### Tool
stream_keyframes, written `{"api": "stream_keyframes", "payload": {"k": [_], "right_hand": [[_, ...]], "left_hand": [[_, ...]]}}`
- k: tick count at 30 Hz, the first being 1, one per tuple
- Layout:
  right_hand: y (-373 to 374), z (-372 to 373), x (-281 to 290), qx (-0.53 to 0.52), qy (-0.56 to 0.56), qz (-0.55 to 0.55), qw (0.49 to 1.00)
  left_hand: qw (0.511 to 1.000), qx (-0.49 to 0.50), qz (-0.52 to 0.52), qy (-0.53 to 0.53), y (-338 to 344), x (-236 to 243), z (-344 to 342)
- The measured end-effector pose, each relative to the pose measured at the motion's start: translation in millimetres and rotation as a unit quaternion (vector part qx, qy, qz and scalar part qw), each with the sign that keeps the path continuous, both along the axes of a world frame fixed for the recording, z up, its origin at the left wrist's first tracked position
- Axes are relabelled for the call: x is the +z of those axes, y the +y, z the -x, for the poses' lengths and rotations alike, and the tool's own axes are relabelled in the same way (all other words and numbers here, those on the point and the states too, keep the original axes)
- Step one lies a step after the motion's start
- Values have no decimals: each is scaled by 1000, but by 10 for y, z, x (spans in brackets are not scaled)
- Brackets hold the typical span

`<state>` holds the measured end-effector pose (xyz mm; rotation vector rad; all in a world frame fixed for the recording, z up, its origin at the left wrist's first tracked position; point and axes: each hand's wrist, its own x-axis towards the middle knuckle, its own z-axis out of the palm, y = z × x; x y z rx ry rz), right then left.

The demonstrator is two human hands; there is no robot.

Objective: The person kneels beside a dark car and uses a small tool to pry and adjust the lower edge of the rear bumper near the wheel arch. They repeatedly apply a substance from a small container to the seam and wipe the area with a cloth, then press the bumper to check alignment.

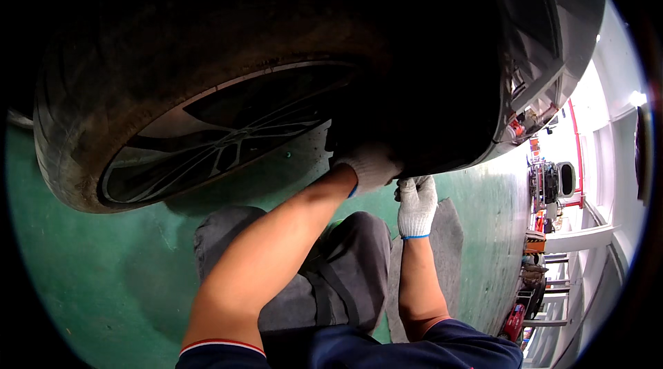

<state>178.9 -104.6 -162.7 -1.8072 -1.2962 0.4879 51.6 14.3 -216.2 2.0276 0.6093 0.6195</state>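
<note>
Above the green floor (145, 265) looms a dark car body (528, 44), its wheel (97, 113) off to the left. At the body's lower edge (456, 166), the gloved left hand (371, 164) reaches into shadow, fingers hidden; the gloved right hand (417, 203) curls its fingers there, but I can't tell if either grips anything.

looks down from the person's head, through the left one of two side-by-side fisheyes, along both bare forearms (283, 238) and over the bent knees (359, 251) at close range. faces, at very close quarters, the wheel (76, 141) at upper left and the car body (577, 37) at upper right. reaches past the green floor (490, 244) to the distant workshop background (594, 239), warped at the far right.
</note>
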Motion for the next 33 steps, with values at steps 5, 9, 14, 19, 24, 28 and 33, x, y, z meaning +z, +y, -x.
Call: {"api": "stream_keyframes", "payload": {"k": [5,9,14,19,24,28,33], "right_hand": [[11,48,45,-5,35,8,999],[19,30,8,8,43,-2,999],[7,23,20,9,59,2,998],[-4,22,-7,10,71,-7,997],[21,70,21,17,77,14,997],[-45,-7,84,3,83,27,996],[9,53,126,-4,90,52,995]], "left_hand": [[999,37,-7,-31,-125,6,82],[983,159,27,-86,-220,-22,49],[991,130,-15,-37,-118,199,132],[977,99,-187,-10,-98,-21,-5],[968,90,-227,48,-34,-123,-92],[967,50,-234,91,97,14,117],[984,36,-140,109,139,48,287]]}}
